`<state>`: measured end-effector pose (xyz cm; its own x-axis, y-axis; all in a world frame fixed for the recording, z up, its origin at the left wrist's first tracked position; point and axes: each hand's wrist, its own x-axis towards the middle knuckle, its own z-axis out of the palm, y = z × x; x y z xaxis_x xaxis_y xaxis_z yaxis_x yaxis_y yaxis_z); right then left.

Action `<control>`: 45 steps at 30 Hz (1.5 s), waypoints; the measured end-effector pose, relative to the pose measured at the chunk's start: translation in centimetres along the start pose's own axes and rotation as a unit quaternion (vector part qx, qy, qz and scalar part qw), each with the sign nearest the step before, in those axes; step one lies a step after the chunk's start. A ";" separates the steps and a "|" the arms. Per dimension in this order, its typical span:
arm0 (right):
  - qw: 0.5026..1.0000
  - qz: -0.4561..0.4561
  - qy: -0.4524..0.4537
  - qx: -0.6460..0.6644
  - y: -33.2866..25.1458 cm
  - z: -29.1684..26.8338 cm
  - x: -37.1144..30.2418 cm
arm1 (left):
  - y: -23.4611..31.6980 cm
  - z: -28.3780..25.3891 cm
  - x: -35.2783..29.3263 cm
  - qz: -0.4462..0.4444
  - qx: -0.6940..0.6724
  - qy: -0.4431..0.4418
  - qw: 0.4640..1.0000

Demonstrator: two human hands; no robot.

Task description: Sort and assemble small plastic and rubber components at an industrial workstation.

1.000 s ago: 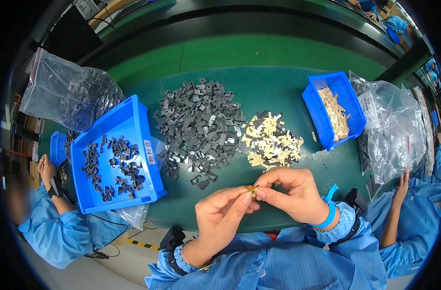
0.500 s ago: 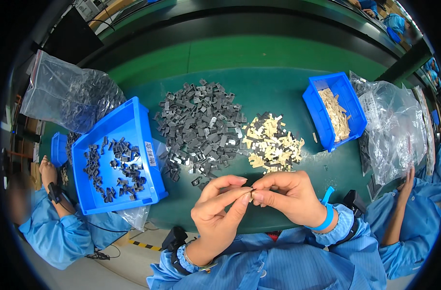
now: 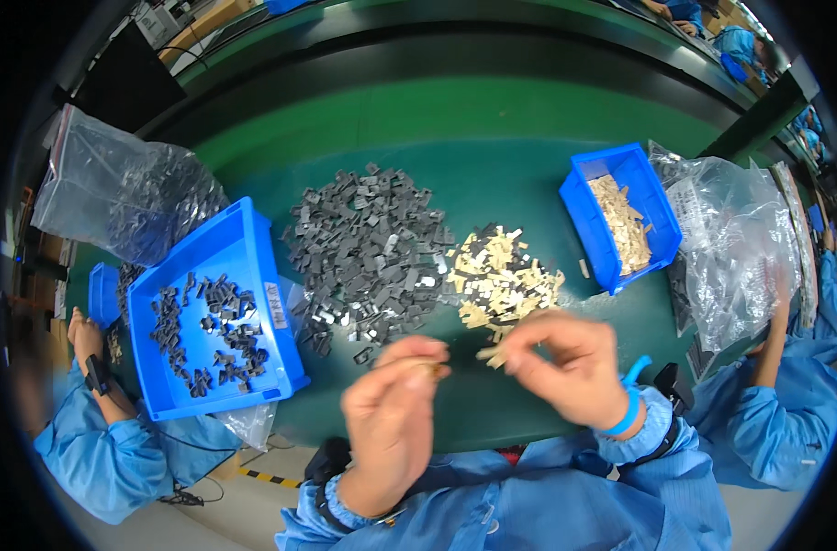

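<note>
My left hand is closed, its thumb and fingers pinching a small piece of which only a yellowish bit shows. My right hand is to the right of it, with finger and thumb together on a small beige strip. Just beyond the right fingertips lies a pile of beige and black small pieces. Left of that pile spreads a larger heap of dark grey plastic parts. Both hands are above the green table, apart from each other, and slightly blurred.
On the left stands a big blue tray holding small black parts. A smaller blue bin of beige strips is at the right. Clear plastic bags lie at both sides. Co-workers in blue sit left and right.
My hands were together at a small piece; now they are apart, the right one shifted rightward with a beige strip at its fingertips. The whole view has shifted slightly.
</note>
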<state>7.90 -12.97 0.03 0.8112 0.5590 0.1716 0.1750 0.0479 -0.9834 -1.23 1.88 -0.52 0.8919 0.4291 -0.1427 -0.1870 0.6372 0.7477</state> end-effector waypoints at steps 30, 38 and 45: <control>0.952 0.056 -0.298 0.036 -1.5 -0.9 2.1 | 3.0 -1.9 -1.9 0.525 0.672 -0.242 0.464; 0.951 -0.012 -0.301 -0.061 -1.1 -0.1 1.5 | 2.3 -2.3 -1.3 0.492 0.681 -0.236 0.489; 0.995 -0.034 -0.026 -0.095 0.5 0.0 1.2 | 1.3 -5.9 1.0 0.343 0.716 -0.075 0.604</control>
<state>8.96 -12.24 -0.30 0.7646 0.6027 0.2281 0.3341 -0.0681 -0.9401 -3.00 6.91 -3.54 0.8542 0.1468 0.4988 -0.0813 -0.9098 0.4070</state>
